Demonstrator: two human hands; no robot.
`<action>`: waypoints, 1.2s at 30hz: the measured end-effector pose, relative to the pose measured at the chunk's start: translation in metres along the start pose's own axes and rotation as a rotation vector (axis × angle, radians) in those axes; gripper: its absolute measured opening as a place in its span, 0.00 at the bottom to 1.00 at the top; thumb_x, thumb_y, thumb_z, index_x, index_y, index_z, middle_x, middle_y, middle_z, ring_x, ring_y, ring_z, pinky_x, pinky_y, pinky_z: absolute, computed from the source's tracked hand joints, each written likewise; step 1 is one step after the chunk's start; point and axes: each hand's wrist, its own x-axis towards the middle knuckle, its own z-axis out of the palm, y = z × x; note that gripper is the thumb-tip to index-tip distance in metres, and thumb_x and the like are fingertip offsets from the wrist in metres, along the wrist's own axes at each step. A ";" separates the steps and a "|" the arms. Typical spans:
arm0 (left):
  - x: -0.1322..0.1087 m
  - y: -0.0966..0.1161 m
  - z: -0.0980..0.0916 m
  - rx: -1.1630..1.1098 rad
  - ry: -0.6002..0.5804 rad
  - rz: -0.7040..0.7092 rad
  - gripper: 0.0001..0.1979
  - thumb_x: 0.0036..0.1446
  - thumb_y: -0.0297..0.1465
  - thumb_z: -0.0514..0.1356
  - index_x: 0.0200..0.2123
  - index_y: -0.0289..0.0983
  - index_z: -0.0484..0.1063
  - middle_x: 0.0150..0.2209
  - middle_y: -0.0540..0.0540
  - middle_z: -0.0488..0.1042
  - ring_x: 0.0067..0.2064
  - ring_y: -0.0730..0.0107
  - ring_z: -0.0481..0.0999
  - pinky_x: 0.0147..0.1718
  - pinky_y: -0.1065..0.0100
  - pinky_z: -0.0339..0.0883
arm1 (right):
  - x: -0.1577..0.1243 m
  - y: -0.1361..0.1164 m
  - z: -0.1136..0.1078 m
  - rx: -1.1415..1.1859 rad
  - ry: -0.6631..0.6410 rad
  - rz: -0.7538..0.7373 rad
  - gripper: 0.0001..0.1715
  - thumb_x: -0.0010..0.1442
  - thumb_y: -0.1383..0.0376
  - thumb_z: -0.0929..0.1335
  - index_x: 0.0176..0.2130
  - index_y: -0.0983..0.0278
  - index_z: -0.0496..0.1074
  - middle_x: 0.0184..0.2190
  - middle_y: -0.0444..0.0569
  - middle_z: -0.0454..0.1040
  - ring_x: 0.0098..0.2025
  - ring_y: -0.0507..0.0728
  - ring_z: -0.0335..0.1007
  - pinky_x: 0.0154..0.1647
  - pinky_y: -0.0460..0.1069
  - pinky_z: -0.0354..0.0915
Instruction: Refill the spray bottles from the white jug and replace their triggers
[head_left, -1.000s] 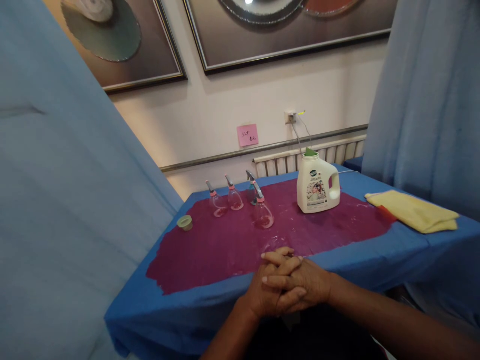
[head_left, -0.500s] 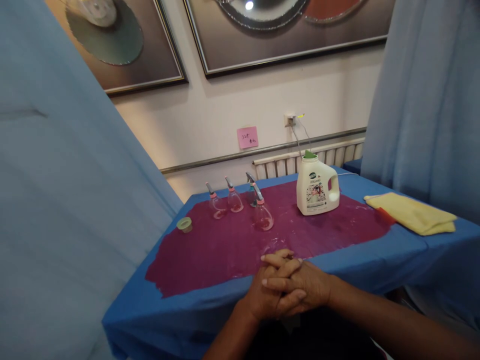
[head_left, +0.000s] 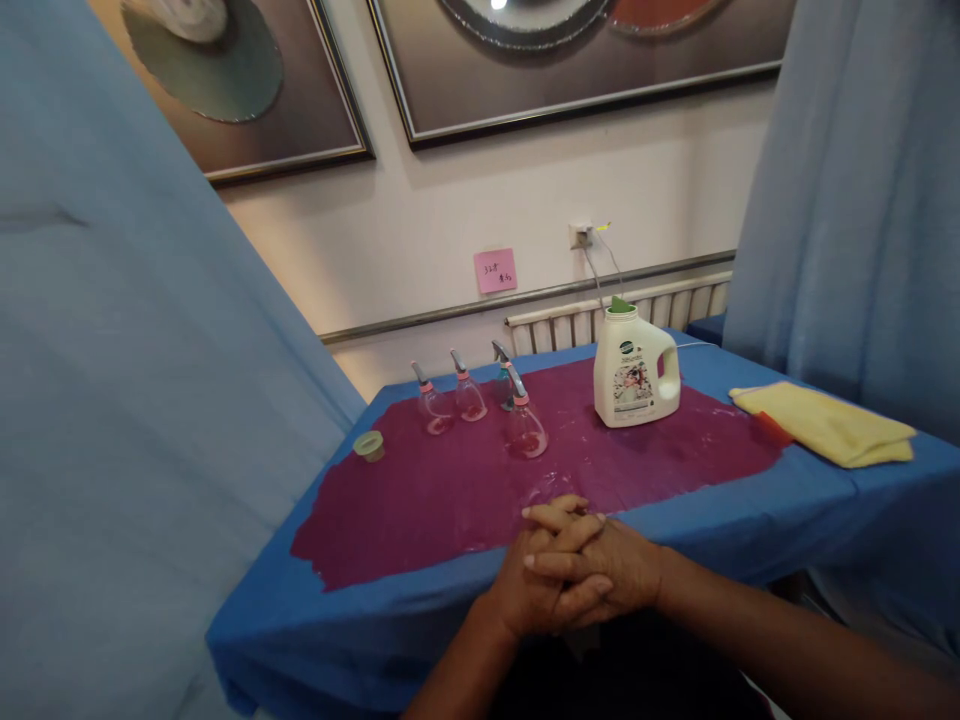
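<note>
My left hand (head_left: 525,588) and my right hand (head_left: 626,568) are clasped at the table's front edge, fingers interlaced, with no object seen in them. Just beyond them stands a clear spray bottle (head_left: 529,432) with a grey and pink head. Two similar spray bottles, one on the left (head_left: 435,410) and one in the middle (head_left: 470,398), stand farther back. Partly hidden behind the nearest one is a bottle with bluish contents (head_left: 503,388). A cream jug (head_left: 634,385) with a side handle and something green in its mouth stands to the right.
A dark purple cloth (head_left: 420,520) lies over the blue tablecloth (head_left: 337,625). At the left sits a small greenish cup (head_left: 369,446). A folded yellow cloth (head_left: 825,425) lies on the right. Blue curtains hang at both sides, and a radiator (head_left: 555,334) is behind the table.
The view has tilted very slightly, so the things on the table sit a little higher in it. My hands remain clasped in the same place.
</note>
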 end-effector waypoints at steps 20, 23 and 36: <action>-0.004 -0.010 0.007 -0.058 -0.005 0.041 0.37 0.71 0.49 0.65 0.78 0.46 0.65 0.76 0.35 0.66 0.73 0.42 0.73 0.71 0.38 0.74 | -0.003 0.005 0.006 -0.007 0.013 -0.011 0.56 0.60 0.42 0.80 0.79 0.47 0.66 0.86 0.58 0.46 0.76 0.74 0.64 0.68 0.67 0.74; -0.004 -0.008 0.005 -0.031 -0.019 0.020 0.38 0.69 0.48 0.66 0.78 0.47 0.65 0.76 0.36 0.67 0.72 0.41 0.75 0.70 0.38 0.74 | -0.003 0.004 0.005 -0.007 0.012 -0.002 0.56 0.60 0.42 0.81 0.79 0.46 0.66 0.86 0.58 0.47 0.77 0.73 0.63 0.69 0.67 0.73; -0.001 -0.001 0.000 -0.043 0.011 0.011 0.36 0.66 0.48 0.66 0.74 0.44 0.71 0.73 0.34 0.73 0.69 0.35 0.79 0.68 0.42 0.76 | -0.001 0.002 0.004 -0.020 0.007 0.006 0.57 0.59 0.43 0.81 0.79 0.45 0.65 0.86 0.56 0.47 0.75 0.72 0.65 0.68 0.67 0.74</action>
